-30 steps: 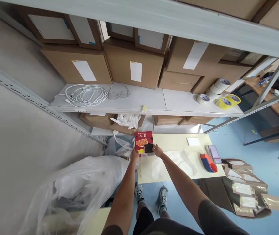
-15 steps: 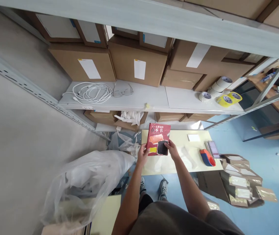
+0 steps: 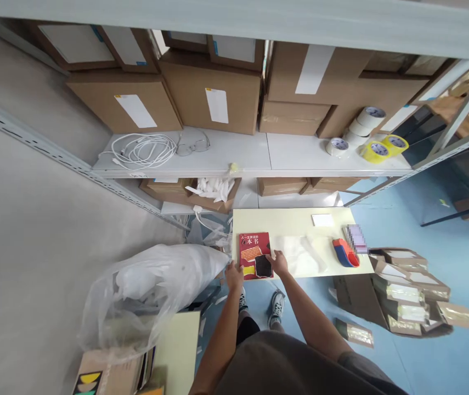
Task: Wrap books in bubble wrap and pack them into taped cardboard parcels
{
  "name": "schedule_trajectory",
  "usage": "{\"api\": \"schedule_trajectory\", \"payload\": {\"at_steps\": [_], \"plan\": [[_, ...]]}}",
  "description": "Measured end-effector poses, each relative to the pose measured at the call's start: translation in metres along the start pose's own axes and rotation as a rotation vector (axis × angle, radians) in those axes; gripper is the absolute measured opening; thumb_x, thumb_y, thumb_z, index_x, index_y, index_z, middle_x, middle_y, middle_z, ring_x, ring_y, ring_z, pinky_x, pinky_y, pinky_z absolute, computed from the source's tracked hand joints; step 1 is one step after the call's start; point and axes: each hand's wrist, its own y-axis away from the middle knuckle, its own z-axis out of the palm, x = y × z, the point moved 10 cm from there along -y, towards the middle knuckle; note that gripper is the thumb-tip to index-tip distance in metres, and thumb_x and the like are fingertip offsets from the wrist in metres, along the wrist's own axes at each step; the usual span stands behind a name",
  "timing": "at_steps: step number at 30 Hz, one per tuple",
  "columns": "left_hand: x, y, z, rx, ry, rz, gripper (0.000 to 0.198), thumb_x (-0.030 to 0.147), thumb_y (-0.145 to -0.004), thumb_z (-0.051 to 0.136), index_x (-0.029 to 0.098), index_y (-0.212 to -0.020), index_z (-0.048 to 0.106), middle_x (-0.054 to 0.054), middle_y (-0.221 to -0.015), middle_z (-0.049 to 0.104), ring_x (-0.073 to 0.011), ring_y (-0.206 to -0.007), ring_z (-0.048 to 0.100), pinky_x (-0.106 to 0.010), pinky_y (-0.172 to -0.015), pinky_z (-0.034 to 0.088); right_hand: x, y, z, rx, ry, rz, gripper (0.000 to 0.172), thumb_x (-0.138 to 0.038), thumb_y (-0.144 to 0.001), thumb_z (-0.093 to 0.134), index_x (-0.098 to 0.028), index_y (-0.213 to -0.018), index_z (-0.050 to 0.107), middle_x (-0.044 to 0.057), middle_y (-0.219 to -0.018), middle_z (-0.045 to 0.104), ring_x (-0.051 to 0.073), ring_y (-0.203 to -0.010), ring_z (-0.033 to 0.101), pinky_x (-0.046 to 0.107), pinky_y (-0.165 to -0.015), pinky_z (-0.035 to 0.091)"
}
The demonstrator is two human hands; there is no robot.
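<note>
A red book (image 3: 254, 244) with white lettering and torn-paper shapes in orange, yellow and black is at the left end of the pale yellow table (image 3: 292, 219), cover up. My left hand (image 3: 235, 276) grips its lower left edge. At the right edge, my right hand (image 3: 279, 264) holds it with the thumb over the cover. To the right of the book lie clear plastic sleeves (image 3: 300, 255). A white card (image 3: 322, 220) and a red and blue tape dispenser (image 3: 345, 253) are farther right, beside a blurred-out flat item (image 3: 355, 239).
A shelf (image 3: 242, 156) ahead bears cartons (image 3: 213, 99), a coiled white cable (image 3: 146, 151), glasses (image 3: 193, 145) and tape rolls (image 3: 376, 151). On my left bulges a plastic bag (image 3: 164, 274). An open box of small packages (image 3: 407, 296) stands on the floor at right.
Both hands have lowered the book toward me and slightly left, down to the table's left end. The camera view has shifted a little.
</note>
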Motion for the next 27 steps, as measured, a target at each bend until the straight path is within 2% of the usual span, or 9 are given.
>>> {"api": "schedule_trajectory", "payload": {"at_steps": [3,7,10,12,16,20,22,24,27], "plan": [[0.004,-0.004,0.004,-0.038,-0.036,-0.088,0.045,0.036,-0.086,0.074,0.011,-0.123,0.073,-0.023,-0.123,0.076,-0.0371,-0.121,0.071,-0.041,-0.100,0.053,-0.012,0.000,0.006,-0.044,0.079,-0.104,0.048,-0.037,-0.092,0.064,-0.022,-0.137,0.071,0.014,-0.134,0.072,0.031,-0.130,0.064,0.039,-0.111,0.048],[0.005,-0.009,0.012,-0.094,0.060,-0.206,0.029,0.032,-0.080,0.078,0.016,-0.104,0.076,-0.018,-0.107,0.081,-0.0360,-0.111,0.075,-0.037,-0.088,0.056,-0.008,0.017,0.042,-0.238,0.169,-0.178,0.056,-0.024,-0.090,0.064,-0.024,-0.146,0.063,0.011,-0.156,0.059,0.029,-0.133,0.062,0.038,-0.113,0.047],[0.009,-0.013,0.013,-0.144,0.109,-0.205,0.014,0.030,-0.076,0.081,0.018,-0.082,0.075,-0.012,-0.088,0.082,-0.0314,-0.091,0.079,-0.033,-0.074,0.056,0.000,0.027,0.055,-0.299,0.212,-0.174,0.061,-0.024,-0.091,0.064,-0.020,-0.151,0.058,0.015,-0.170,0.041,0.032,-0.140,0.057,0.041,-0.115,0.045],[0.013,-0.013,0.008,-0.156,0.138,-0.189,0.015,0.030,-0.075,0.083,0.020,-0.073,0.072,-0.008,-0.080,0.081,-0.0275,-0.080,0.079,-0.031,-0.069,0.056,-0.002,0.028,0.053,-0.321,0.196,-0.179,0.053,-0.031,-0.096,0.061,-0.021,-0.148,0.061,0.015,-0.169,0.042,0.033,-0.145,0.052,0.042,-0.119,0.041],[0.035,0.000,-0.007,-0.088,0.192,-0.101,0.014,0.032,-0.076,0.081,0.022,-0.078,0.071,-0.006,-0.088,0.083,-0.0233,-0.086,0.079,-0.028,-0.075,0.057,-0.026,0.024,0.038,-0.391,0.074,-0.244,0.039,-0.049,-0.103,0.053,-0.025,-0.122,0.078,0.011,-0.143,0.069,0.033,-0.149,0.045,0.046,-0.123,0.033],[0.086,0.037,-0.007,-0.009,0.271,0.109,0.019,0.033,-0.078,0.080,0.022,-0.091,0.071,-0.006,-0.097,0.082,-0.0229,-0.094,0.078,-0.030,-0.085,0.058,-0.041,0.023,0.018,-0.463,-0.308,-0.146,0.060,-0.073,-0.097,0.049,-0.021,-0.103,0.078,0.010,-0.108,0.078,0.031,-0.117,0.065,0.042,-0.104,0.050],[0.111,0.061,0.005,-0.012,0.261,0.189,0.026,0.038,-0.081,0.079,0.024,-0.101,0.073,-0.007,-0.104,0.082,-0.0250,-0.099,0.077,-0.034,-0.090,0.058,-0.041,0.025,0.006,-0.462,-0.538,-0.079,0.065,-0.079,-0.092,0.050,-0.020,-0.106,0.075,0.008,-0.097,0.076,0.026,-0.096,0.070,0.038,-0.087,0.056],[0.141,0.084,0.027,-0.095,0.288,0.313,0.032,0.039,-0.085,0.076,0.025,-0.113,0.075,-0.009,-0.113,0.081,-0.0270,-0.108,0.076,-0.038,-0.097,0.057,-0.031,0.026,-0.012,-0.401,-0.660,-0.050,0.062,-0.078,-0.088,0.058,-0.021,-0.108,0.071,0.004,-0.086,0.073,0.023,-0.082,0.068,0.034,-0.076,0.056],[0.177,0.111,0.071,-0.349,0.422,0.466,0.049,0.040,-0.088,0.074,0.024,-0.134,0.072,-0.012,-0.133,0.076,-0.0302,-0.127,0.069,-0.043,-0.107,0.055,0.002,0.019,-0.051,-0.193,-0.638,-0.045,0.049,-0.068,-0.081,0.067,-0.021,-0.095,0.068,0.001,-0.077,0.069,0.021,-0.075,0.065,0.031,-0.070,0.054]]}}
